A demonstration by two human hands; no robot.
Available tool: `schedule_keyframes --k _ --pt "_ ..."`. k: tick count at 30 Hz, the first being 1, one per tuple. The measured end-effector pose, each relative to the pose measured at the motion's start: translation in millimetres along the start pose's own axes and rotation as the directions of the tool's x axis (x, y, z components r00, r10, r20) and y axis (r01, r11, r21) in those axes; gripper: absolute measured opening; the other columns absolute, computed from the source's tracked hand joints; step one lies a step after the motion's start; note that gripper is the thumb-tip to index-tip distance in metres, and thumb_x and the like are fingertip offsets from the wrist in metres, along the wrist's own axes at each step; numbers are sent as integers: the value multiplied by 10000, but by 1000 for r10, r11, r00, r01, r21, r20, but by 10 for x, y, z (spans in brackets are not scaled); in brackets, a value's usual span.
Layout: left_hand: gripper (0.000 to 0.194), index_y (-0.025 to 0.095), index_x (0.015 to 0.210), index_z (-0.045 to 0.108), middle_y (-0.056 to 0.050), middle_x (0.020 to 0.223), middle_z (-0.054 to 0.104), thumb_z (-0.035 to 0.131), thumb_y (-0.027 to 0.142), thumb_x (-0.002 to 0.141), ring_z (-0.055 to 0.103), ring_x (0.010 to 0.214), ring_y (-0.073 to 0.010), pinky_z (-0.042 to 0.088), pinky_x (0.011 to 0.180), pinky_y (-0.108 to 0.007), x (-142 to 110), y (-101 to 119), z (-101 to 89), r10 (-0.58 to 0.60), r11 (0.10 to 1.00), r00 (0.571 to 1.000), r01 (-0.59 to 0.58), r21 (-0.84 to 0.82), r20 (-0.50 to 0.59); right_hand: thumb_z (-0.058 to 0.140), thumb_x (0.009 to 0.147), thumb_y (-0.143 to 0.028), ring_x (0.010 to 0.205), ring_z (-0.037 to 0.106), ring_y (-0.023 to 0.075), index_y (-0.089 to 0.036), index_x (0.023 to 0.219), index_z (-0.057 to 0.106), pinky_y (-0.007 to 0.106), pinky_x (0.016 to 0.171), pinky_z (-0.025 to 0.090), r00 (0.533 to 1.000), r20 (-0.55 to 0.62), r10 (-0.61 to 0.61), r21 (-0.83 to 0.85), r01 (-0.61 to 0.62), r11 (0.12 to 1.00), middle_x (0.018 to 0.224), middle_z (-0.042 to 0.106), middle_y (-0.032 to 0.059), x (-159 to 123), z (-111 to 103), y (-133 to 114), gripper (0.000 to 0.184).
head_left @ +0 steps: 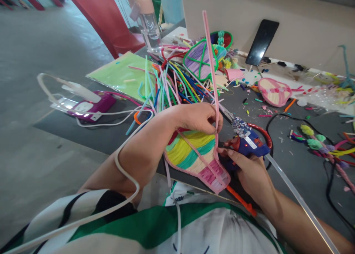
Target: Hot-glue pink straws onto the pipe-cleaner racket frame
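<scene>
With left grip (201,117) pinched tight on pink strip (210,57), press evenly along edge of panel (191,157), at table's (294,183) near side; steady with right grip (251,170), beside glue gun (251,143), hold unclear.

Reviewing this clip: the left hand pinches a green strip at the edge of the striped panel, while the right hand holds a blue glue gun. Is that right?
Not quite: the strip is pink, not green, as the head view shows. The left hand does pinch it at the edge of the striped panel, and the right hand holds the blue glue gun.
</scene>
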State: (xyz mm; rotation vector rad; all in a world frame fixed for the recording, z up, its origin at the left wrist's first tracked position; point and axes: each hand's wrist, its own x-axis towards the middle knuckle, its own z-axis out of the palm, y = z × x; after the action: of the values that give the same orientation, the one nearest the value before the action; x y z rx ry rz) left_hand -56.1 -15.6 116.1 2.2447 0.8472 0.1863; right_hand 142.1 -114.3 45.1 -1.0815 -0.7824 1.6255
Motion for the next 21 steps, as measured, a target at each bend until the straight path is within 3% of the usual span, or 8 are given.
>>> schedule_keyframes --k 21 --pt "186 175 807 715 -27 868 683 559 107 733 599 801 -151 451 771 -249 -12 -31 -18 7 1000 1000 -7 3 -12 833 638 -240 815 741 221 -216 834 662 317 774 592 998 -38 41 -36 -43 998 840 719 -2 -55 32 -43 261"
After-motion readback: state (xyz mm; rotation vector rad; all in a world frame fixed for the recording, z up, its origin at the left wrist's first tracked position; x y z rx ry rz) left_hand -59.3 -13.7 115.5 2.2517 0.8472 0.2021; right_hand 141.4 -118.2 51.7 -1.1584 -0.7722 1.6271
